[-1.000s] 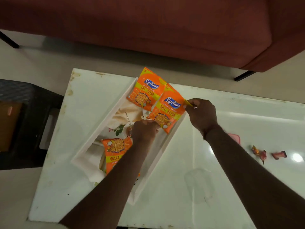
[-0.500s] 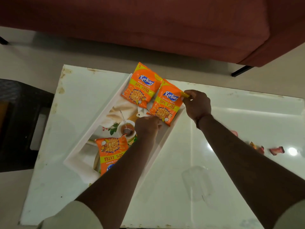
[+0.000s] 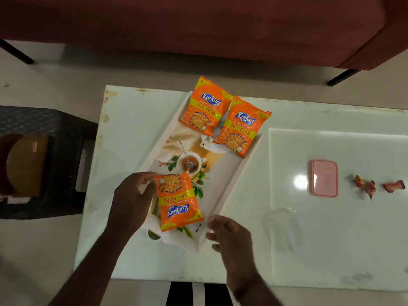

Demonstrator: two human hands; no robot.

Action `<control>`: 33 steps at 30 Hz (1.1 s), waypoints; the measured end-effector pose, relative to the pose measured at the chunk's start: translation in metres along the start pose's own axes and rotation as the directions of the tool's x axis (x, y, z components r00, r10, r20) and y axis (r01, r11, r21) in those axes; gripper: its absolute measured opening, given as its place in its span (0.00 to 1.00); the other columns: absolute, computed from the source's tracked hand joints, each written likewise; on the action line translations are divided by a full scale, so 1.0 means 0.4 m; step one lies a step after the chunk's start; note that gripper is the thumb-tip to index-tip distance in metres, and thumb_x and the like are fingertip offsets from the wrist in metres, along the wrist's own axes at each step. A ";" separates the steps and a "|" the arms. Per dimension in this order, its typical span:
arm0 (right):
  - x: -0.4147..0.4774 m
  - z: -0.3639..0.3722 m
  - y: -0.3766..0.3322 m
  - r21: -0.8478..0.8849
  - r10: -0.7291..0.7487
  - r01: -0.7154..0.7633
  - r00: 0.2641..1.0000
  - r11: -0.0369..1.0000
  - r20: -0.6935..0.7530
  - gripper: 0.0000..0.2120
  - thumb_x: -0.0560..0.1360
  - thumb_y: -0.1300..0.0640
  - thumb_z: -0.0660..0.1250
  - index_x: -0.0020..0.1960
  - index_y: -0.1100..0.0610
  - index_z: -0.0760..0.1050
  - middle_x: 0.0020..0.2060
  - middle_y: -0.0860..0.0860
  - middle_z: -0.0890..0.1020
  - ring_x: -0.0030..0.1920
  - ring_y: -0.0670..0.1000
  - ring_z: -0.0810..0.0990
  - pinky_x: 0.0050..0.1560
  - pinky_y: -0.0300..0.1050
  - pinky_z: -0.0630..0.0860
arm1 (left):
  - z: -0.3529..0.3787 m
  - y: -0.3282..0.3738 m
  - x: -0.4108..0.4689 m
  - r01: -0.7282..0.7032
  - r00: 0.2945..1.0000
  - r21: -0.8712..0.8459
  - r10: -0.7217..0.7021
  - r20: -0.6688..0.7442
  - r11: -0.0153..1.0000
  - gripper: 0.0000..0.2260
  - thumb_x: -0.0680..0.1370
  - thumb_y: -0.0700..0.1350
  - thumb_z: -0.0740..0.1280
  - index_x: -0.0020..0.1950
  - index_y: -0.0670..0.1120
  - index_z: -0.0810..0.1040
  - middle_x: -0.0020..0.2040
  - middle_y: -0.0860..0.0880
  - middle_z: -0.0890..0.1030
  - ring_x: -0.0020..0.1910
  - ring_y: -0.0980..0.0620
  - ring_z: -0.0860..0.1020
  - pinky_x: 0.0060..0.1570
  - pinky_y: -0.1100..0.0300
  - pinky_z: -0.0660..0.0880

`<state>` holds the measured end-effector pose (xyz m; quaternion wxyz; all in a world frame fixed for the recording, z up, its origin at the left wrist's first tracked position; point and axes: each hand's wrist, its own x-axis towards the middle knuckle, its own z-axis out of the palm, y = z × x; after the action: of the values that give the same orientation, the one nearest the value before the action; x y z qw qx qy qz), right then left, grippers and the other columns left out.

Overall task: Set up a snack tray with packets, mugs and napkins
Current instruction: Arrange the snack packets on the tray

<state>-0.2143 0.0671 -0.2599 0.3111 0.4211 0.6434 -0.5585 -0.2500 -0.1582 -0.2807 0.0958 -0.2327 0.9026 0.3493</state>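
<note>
Two hands frame the near packet. The left hand has its fingertips curled against the packet's far-left corner, a light pinch or nudge, not a full grasp, probably to square it in the tray. The right hand hovers open and empty just beside the tray's near corner, fingers spread and blurred, touching nothing I can make out. This packet lies upside down to the viewer at the tray's near end. The two far packets sit side by side at the far end, overhanging the rim, which leaves the middle bare, likely for mugs and napkins. Half a second ago both hands were at the rightmost far packet; they have since let it go and pulled back to the near one. A pink box and wrappers lie well apart on the table.
</note>
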 end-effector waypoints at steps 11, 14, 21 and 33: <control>-0.025 0.159 0.057 0.418 0.377 -0.429 0.903 0.801 0.205 0.07 0.73 0.62 0.72 0.51 0.61 0.81 0.36 0.54 0.86 0.35 0.52 0.85 0.28 0.37 0.77 | 0.028 -0.038 0.114 -0.187 0.968 0.253 0.135 0.210 0.949 0.13 0.82 0.46 0.61 0.65 0.48 0.79 0.61 0.47 0.82 0.60 0.47 0.79 0.60 0.50 0.75; 0.004 0.157 0.045 0.375 0.359 -0.394 0.919 0.839 0.161 0.04 0.74 0.61 0.73 0.48 0.58 0.80 0.37 0.54 0.86 0.36 0.50 0.84 0.24 0.34 0.72 | 0.033 -0.043 0.107 -0.139 0.968 0.191 0.092 0.232 0.972 0.13 0.81 0.45 0.63 0.63 0.46 0.80 0.60 0.46 0.83 0.58 0.46 0.80 0.60 0.51 0.76; 0.072 0.065 -0.145 -0.245 -0.326 0.281 0.931 0.928 -0.164 0.06 0.73 0.56 0.71 0.37 0.51 0.80 0.34 0.43 0.83 0.38 0.47 0.79 0.39 0.39 0.72 | 0.062 -0.021 0.027 0.337 0.928 -0.392 -0.232 0.292 0.856 0.08 0.77 0.45 0.70 0.53 0.42 0.82 0.36 0.49 0.83 0.35 0.51 0.81 0.37 0.57 0.77; 0.194 0.069 -0.544 -0.835 -0.732 0.474 0.668 0.280 0.134 0.12 0.79 0.51 0.62 0.57 0.46 0.82 0.61 0.48 0.81 0.64 0.56 0.75 0.63 0.54 0.66 | 0.249 0.227 0.062 0.630 0.764 -0.698 -0.435 0.476 0.341 0.05 0.76 0.37 0.65 0.42 0.44 0.74 0.34 0.48 0.77 0.23 0.57 0.75 0.24 0.66 0.73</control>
<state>-0.4447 0.0503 -0.2333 0.1361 0.0198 0.9694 -0.2032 -0.3150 -0.0409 -0.3094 0.1757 -0.4940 0.4826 0.7016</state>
